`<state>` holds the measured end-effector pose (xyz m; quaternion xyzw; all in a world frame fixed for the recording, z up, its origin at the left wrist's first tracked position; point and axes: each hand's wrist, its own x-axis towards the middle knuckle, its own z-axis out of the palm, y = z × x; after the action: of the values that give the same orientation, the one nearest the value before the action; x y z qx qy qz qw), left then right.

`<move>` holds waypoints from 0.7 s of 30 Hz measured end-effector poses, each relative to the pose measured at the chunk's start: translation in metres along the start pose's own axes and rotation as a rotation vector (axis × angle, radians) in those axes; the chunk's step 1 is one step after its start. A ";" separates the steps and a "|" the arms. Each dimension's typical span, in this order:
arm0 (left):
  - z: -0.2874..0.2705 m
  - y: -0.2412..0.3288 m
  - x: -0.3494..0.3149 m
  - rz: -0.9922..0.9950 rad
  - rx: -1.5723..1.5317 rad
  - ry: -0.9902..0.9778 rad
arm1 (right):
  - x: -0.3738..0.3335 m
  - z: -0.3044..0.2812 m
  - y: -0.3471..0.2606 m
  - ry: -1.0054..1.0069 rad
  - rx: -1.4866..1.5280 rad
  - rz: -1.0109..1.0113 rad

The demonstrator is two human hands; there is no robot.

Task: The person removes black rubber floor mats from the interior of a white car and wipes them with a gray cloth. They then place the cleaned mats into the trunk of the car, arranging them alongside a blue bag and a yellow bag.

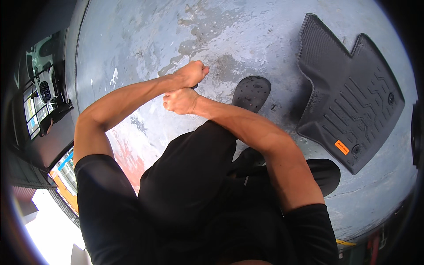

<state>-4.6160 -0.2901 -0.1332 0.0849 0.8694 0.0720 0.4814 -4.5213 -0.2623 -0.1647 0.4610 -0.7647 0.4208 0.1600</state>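
Both of my hands are closed into fists, one just beyond the other, above the floor in front of my knees. My left hand [192, 73] is the farther one, with its fingers curled in. My right hand [181, 100] sits just nearer, beside the left wrist. A small dark bit shows between the two fists; what it is, and which hand has it, I cannot make out. To the right, a dark grey car floor mat [349, 104] with raised grooves and an orange label lies on the floor, apart from both hands.
A dark clog with holes [252, 93] is on my foot, just right of my hands. The blue-grey painted floor [145, 39] has worn, stained patches. At the far left, a vehicle [44, 88] stands behind dark bars. A dark object [416, 132] is at the right rim.
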 end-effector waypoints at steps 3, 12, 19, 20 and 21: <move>0.002 0.001 0.006 0.022 0.012 0.023 | -0.002 0.002 0.002 0.022 0.052 0.023; 0.004 -0.037 0.026 -0.006 -0.413 -0.126 | 0.002 -0.007 0.007 -0.055 -0.042 -0.012; -0.038 -0.002 0.004 0.484 -1.397 0.136 | 0.024 -0.197 0.047 0.746 0.336 0.394; -0.059 0.056 -0.020 0.268 -1.833 0.075 | 0.013 -0.231 0.059 0.893 0.317 0.483; -0.066 0.054 -0.026 0.484 -1.737 -0.043 | 0.007 -0.253 0.060 0.942 0.477 0.561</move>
<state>-4.6540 -0.2463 -0.0660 -0.1266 0.4578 0.8012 0.3639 -4.6115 -0.0528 -0.0400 0.0287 -0.5884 0.7662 0.2567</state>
